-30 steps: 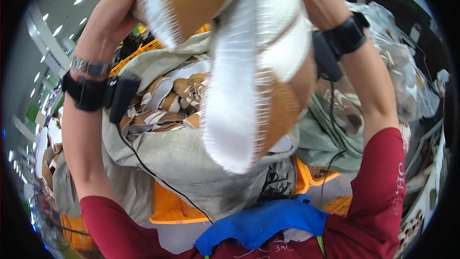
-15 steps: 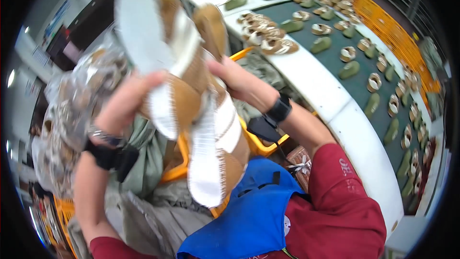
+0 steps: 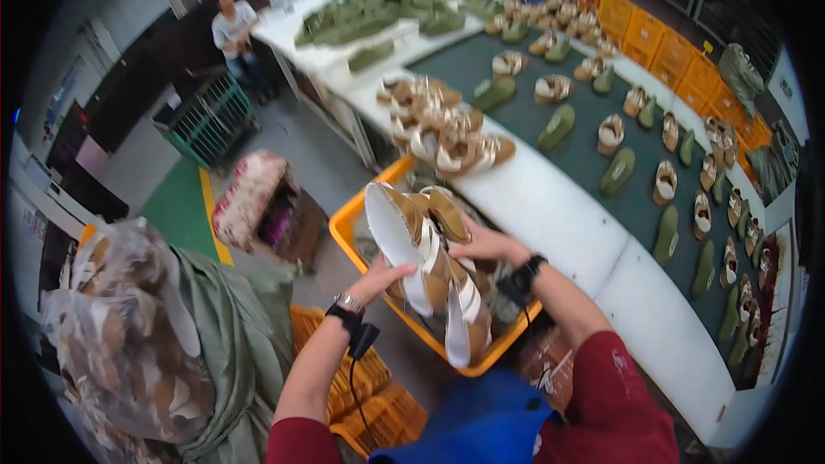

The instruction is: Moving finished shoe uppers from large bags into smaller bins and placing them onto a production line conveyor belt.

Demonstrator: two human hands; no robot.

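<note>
A bundle of tan and white shoes (image 3: 434, 271) is being held up over an orange crate (image 3: 348, 228), soles turned toward the camera, the pale sole of the nearest shoe facing left. The left hand (image 3: 384, 279) is gripping the bundle from below and the left side, fingers closed around the edge of a white sole. The right hand (image 3: 483, 245) is lying on the bundle's upper right side, fingers closed over the tan upper. Both wrists are wearing dark bands, and a cable is hanging down from the left one.

The crate is standing just beside a long white and green table (image 3: 593, 232) that is running away to the upper right. A loose heap of similar tan shoes (image 3: 447, 133) is lying on the table edge just beyond the crate. Farther along, single shoes and green shoe forms (image 3: 619, 170) are lying in rows on the green surface. To the lower left, a large clear sack of shoes (image 3: 129, 344) is leaning against grey-green cloth. More orange crates (image 3: 378, 395) are stacked below the person's forearms. A person in a white shirt (image 3: 234, 30) is sitting well apart at the far end of the table, next to a green wire cart (image 3: 206, 125)
</note>
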